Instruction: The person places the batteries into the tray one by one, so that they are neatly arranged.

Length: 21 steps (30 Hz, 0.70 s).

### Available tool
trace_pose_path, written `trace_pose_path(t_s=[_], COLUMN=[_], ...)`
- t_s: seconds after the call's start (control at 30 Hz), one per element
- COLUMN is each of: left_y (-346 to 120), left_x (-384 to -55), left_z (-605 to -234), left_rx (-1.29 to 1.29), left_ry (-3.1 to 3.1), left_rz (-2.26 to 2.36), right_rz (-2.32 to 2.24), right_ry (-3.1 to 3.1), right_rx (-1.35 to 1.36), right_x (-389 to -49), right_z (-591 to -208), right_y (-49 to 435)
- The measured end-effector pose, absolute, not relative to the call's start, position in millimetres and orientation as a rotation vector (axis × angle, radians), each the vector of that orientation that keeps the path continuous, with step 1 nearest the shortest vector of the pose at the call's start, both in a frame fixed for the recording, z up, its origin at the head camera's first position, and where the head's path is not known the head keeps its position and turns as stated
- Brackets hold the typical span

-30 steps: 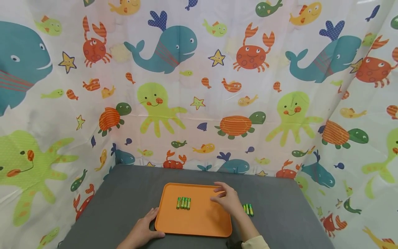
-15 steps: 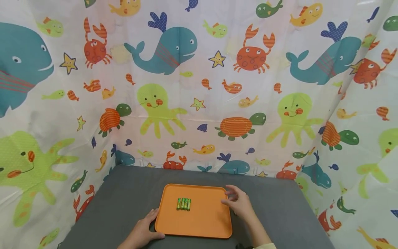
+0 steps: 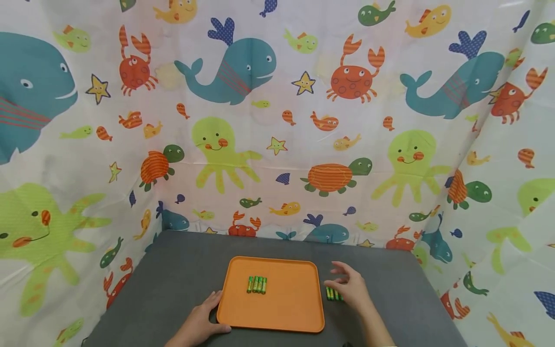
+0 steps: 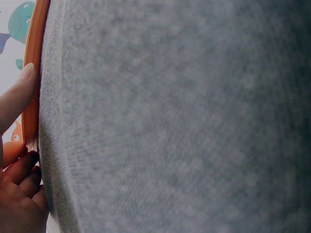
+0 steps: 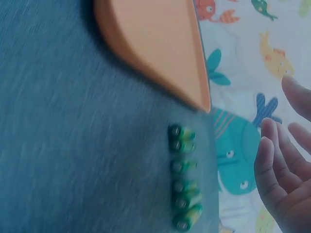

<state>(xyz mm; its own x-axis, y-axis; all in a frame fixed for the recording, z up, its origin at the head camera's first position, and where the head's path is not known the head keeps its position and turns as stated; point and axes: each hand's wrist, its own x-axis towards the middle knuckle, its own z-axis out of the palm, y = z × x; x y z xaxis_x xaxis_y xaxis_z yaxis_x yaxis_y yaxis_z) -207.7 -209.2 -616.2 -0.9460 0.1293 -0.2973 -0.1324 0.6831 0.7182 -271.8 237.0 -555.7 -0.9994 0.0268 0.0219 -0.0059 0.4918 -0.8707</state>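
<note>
An orange tray (image 3: pixel 277 313) lies on the grey tabletop, a short row of several green batteries (image 3: pixel 257 285) inside it, left of its middle. My left hand (image 3: pixel 200 319) holds the tray's near left corner, fingers at the left side and thumb at the front edge. In the left wrist view its thumb (image 4: pixel 19 94) lies against the tray's side (image 4: pixel 33 77). My right hand (image 3: pixel 350 288) hovers with fingers bent and apart, holding nothing, over another row of batteries (image 3: pixel 332 294) right of the tray. The right wrist view shows these batteries (image 5: pixel 184 187) apart from the fingers (image 5: pixel 279 150).
Grey cloth (image 3: pixel 182 270) covers the table around the tray. A white curtain (image 3: pixel 277 168) printed with sea animals stands along the back and both sides.
My right hand has moved right, from above the tray's right part to above the batteries beside it. The left hand and the batteries in the tray have stayed in place.
</note>
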Motion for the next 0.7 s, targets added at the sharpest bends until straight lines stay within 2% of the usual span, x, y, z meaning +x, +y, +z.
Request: trace_pose_path(t_s=[0.37,0.7], left_y=[-208,-206], left_x=[-208,-207], left_z=[-614,-612], left_rx=[-0.014,-0.008], left_ry=[2.578,2.574], left_rz=[1.121,1.127], right_rz=[1.492,1.406], right_ry=[-2.783,-2.869], right_rx=[-0.065,-0.131], right_x=[-265,-267], right_z=[-575,-591], right_y=[279,294])
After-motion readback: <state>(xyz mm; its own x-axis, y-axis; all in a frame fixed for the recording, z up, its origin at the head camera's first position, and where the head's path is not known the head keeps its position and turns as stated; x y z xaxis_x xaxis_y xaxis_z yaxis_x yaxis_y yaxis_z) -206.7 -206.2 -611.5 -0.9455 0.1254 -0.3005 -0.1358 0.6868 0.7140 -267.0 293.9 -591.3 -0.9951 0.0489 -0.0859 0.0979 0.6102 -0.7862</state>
